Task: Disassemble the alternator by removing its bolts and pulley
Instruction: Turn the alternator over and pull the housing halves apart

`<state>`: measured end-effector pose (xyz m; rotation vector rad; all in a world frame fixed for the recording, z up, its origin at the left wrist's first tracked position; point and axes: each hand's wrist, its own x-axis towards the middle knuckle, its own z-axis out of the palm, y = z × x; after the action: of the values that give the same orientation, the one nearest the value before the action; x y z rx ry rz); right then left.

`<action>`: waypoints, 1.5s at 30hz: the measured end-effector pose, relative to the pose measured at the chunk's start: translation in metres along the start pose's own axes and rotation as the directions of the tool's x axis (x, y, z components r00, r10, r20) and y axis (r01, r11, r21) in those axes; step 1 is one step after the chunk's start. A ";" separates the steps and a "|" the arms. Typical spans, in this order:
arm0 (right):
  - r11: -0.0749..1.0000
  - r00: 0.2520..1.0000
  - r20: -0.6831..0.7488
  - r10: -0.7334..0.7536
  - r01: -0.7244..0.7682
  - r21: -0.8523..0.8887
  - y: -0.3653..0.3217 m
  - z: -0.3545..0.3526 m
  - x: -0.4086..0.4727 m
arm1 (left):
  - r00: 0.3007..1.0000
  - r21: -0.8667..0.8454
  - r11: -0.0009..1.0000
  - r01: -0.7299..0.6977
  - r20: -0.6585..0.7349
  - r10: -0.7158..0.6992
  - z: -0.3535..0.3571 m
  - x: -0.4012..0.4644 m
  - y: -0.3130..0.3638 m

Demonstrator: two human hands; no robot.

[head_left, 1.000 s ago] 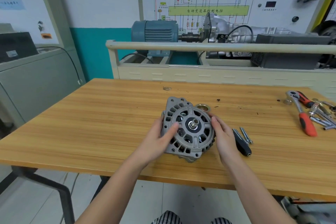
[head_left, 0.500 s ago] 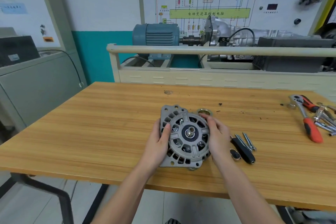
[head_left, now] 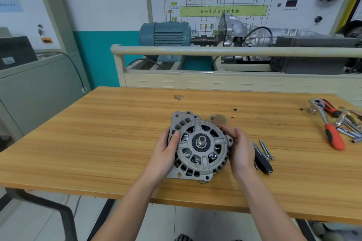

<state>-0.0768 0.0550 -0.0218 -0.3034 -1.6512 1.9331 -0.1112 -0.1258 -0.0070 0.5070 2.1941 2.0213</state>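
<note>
While the alternator [head_left: 199, 146] sits on the wooden table [head_left: 98, 133], near its front edge, we hold it from both sides. Our left hand [head_left: 166, 148] wraps the left flank of the housing, thumb laid across the front face beside the vent slots. Our right hand [head_left: 238, 148] curls round the right rim, fingers bent over the upper right edge. Both hands grip the casing — neither is spread flat.

The front face points up toward us, tilted a little. Its bare shaft [head_left: 201, 141] stands in the middle of a dark bearing ring, with no pulley on it. Mounting ears with holes show at the top left and along the bottom edge.

Just behind the alternator, touching or nearly touching our right fingers, lies a round metal part [head_left: 217, 119] — we cannot tell what it is. Right of our right hand lie two long bolts [head_left: 264, 149] side by side, and a black-handled tool [head_left: 262, 163] just beside them, partly hidden by the hand.

Well apart, at the table's far right, lies a ratchet [head_left: 326, 123] with a red-orange grip, touching a heap of other metal tools [head_left: 348, 126]. Small dark specks dot the tabletop behind.
</note>
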 end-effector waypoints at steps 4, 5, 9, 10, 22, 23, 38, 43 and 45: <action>1.000 0.999 0.052 0.007 -0.007 -0.015 0.000 -0.004 0.002 | 1.000 -0.033 0.999 0.028 0.003 -0.028 -0.002 0.001 -0.002; 1.000 0.998 0.055 0.002 0.000 -0.020 0.000 -0.004 0.002 | 0.999 -0.045 0.998 0.035 0.000 -0.035 -0.002 0.002 -0.003; 1.000 0.998 0.067 0.010 -0.010 0.000 0.000 -0.005 0.000 | 0.995 -0.118 0.989 0.092 -0.021 -0.095 -0.003 0.002 -0.002; 1.000 0.998 0.061 0.013 -0.014 0.009 0.000 -0.005 0.000 | 0.994 -0.139 0.985 0.101 -0.022 -0.105 -0.003 0.003 -0.002; 1.000 1.000 0.009 0.026 -0.026 -0.006 0.007 -0.004 0.001 | 0.960 -0.483 0.830 0.280 0.122 -0.253 -0.012 0.007 -0.010; 1.000 1.000 0.005 0.020 -0.020 -0.003 0.007 -0.004 0.000 | 0.959 -0.502 0.818 0.282 0.131 -0.250 -0.012 0.007 -0.010; 1.000 1.000 -0.005 -0.007 0.007 0.017 0.011 -0.005 0.000 | 0.958 -0.551 0.784 0.287 0.150 -0.245 -0.014 0.010 -0.016; 1.000 1.000 0.011 0.000 0.000 0.025 0.014 -0.007 0.003 | 0.958 -0.531 0.797 0.288 0.148 -0.247 -0.014 0.010 -0.017; 1.000 1.000 0.012 0.005 -0.005 0.023 0.016 -0.008 0.005 | 0.958 -0.526 0.801 0.285 0.153 -0.241 -0.014 0.011 -0.018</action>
<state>-0.0806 0.0635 -0.0376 -0.2872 -1.6365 1.9597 -0.1283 -0.1366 -0.0215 0.1874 1.4318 2.2717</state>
